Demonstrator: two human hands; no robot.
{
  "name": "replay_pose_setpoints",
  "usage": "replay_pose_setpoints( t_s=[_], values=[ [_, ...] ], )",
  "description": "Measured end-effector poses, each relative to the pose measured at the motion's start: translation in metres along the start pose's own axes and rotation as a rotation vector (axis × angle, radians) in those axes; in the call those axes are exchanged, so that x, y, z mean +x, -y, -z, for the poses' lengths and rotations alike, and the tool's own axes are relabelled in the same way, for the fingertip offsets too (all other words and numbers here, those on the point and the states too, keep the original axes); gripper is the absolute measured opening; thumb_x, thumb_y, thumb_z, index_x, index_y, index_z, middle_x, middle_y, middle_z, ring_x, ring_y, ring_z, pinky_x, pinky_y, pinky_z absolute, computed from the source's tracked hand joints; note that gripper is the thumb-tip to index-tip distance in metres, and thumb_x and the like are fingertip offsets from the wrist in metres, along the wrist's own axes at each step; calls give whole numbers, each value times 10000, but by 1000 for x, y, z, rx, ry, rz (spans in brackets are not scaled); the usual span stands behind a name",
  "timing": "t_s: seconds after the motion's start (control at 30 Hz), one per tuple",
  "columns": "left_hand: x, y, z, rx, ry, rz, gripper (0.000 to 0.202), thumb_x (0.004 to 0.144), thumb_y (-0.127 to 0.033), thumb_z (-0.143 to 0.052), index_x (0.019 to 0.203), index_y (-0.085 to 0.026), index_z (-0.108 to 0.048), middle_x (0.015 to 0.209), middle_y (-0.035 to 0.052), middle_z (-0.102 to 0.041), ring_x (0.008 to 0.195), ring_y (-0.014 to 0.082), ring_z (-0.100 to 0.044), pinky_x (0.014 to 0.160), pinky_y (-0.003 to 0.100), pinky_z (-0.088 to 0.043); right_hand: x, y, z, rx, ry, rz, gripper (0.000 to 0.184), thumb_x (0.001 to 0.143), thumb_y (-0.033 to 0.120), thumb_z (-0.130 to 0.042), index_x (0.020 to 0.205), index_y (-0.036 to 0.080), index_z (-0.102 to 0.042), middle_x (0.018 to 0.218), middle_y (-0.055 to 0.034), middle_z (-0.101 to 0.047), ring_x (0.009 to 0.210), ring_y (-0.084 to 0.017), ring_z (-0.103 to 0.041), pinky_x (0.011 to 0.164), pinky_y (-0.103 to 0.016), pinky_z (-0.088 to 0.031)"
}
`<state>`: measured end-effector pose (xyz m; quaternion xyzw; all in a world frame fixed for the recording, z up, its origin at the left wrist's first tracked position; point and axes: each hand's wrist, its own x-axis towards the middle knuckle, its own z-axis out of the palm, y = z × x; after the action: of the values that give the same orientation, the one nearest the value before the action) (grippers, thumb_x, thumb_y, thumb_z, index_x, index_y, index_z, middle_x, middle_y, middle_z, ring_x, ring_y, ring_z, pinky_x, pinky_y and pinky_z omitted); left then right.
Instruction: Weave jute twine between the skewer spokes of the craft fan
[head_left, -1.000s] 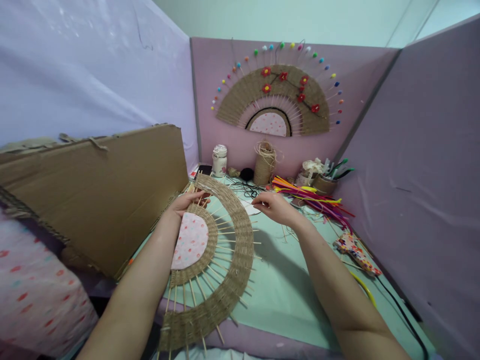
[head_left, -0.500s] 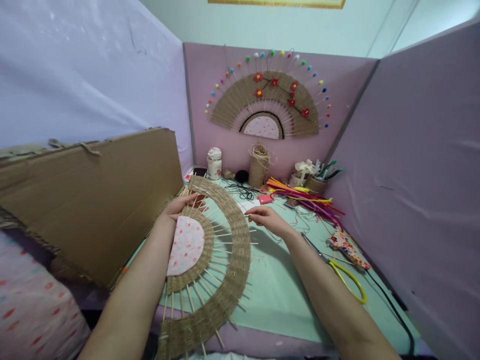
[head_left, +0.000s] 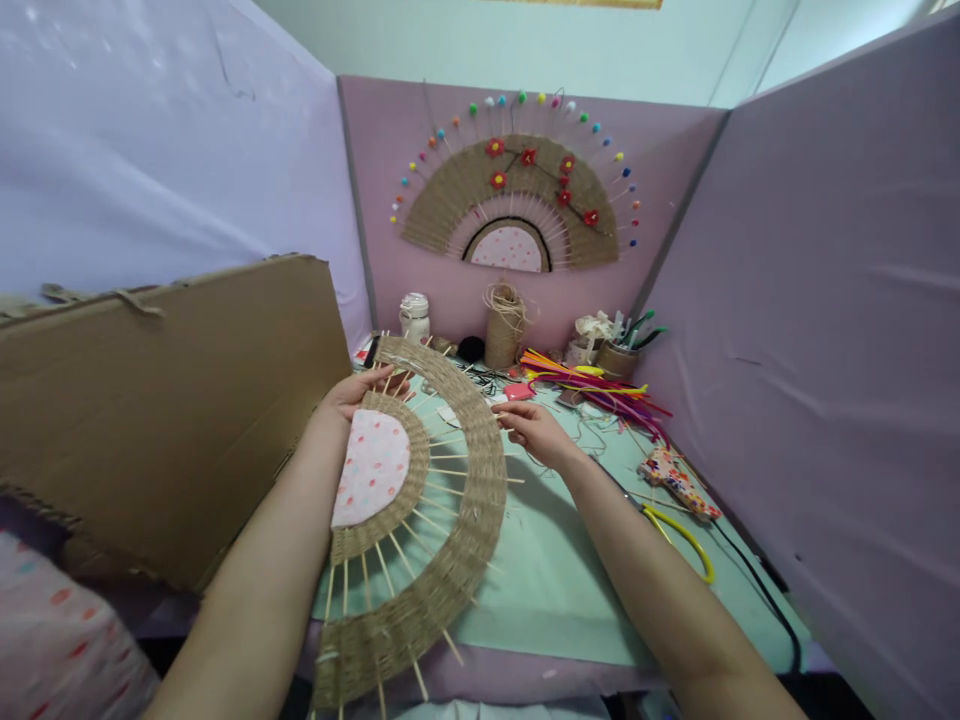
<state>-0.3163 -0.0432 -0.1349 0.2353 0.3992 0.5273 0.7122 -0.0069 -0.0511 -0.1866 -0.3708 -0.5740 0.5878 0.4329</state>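
Observation:
A half-round woven fan (head_left: 487,470), made of brown twine over thin wooden sticks, is tilted up in front of me. A smaller woven arc with a white, pink-spotted half-disc (head_left: 373,468) forms its centre. My left hand (head_left: 360,392) is closed around the sticks near the fan's upper left end, some fingers hidden behind it. At the outer rim, the thumb and fingers of my right hand (head_left: 534,430) are pinched together beside the stick ends. Whatever thin piece lies between those fingertips is too small to make out.
Yellow-handled scissors (head_left: 679,535) and a flower-patterned object with a black cord (head_left: 675,480) lie right. Behind are colourful pipe cleaners (head_left: 600,390), a twine roll (head_left: 504,330), a white jar (head_left: 415,318) and a pen holder (head_left: 619,358). Cardboard (head_left: 172,400) stands left; a decorated fan (head_left: 517,190) hangs behind.
The camera view has shifted slightly, so the background sits further left. My right hand has moved a little up along the fan's rim. My left hand keeps its hold.

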Motion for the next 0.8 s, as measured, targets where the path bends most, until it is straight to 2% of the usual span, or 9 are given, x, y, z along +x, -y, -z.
replay_pose_setpoints(
  t_s=[0.13, 0.23, 0.33, 0.47, 0.6, 0.7, 0.8],
  values=[
    [14, 13, -5, 15, -39, 44, 233, 864, -178, -550, 1064, -101, -643, 705, 98, -715, 673, 224, -709, 707, 344, -583, -1, 0, 14, -148, -75, 51, 328, 678, 347, -649, 955, 182, -708, 800, -28, -659, 624, -100, -483, 535, -222, -332],
    [23, 27, 4, 64, -40, 66, 278, 880, -228, -540, 1133, -143, -617, 704, 70, -717, 727, 225, -715, 727, 339, -573, 0, -6, 24, -293, -70, 78, 334, 705, 359, -612, 971, 179, -704, 809, -25, -668, 640, -113, -490, 556, -232, -354],
    [31, 35, 15, 101, -28, 45, 274, 866, -236, -571, 1124, -156, -615, 752, 66, -727, 751, 214, -715, 769, 331, -564, 4, -13, 31, -386, -60, 123, 294, 728, 339, -577, 934, 169, -700, 812, -27, -664, 648, -121, -496, 571, -241, -373],
    [39, 39, 23, 135, 2, 46, 257, 822, -223, -631, 1064, -138, -638, 780, 101, -727, 748, 231, -714, 757, 345, -573, 8, -18, 35, -487, -51, 194, 208, 768, 281, -538, 869, 171, -683, 821, -31, -659, 738, -146, -546, 680, -272, -424],
    [42, 40, 23, 99, -7, 55, 194, 834, -191, -600, 1007, -119, -648, 801, 133, -725, 739, 246, -713, 743, 371, -581, 7, -20, 34, -661, -39, 344, 155, 801, 211, -541, 836, 171, -686, 887, -65, -656, 854, -173, -570, 815, -319, -418],
    [40, 40, 22, 48, -29, 35, 172, 867, -167, -539, 994, -116, -643, 798, 125, -725, 751, 234, -713, 784, 369, -574, 5, -20, 32, -752, -41, 447, 158, 829, 201, -540, 834, 179, -696, 894, -83, -640, 867, -186, -562, 810, -327, -414],
    [36, 38, 21, 3, -49, 18, 191, 875, -161, -521, 1024, -125, -637, 766, 106, -722, 760, 228, -713, 794, 355, -572, 4, -19, 33, -737, -84, 472, 153, 829, 219, -548, 821, 189, -697, 885, -80, -640, 867, -187, -563, 810, -324, -415]
  ],
)
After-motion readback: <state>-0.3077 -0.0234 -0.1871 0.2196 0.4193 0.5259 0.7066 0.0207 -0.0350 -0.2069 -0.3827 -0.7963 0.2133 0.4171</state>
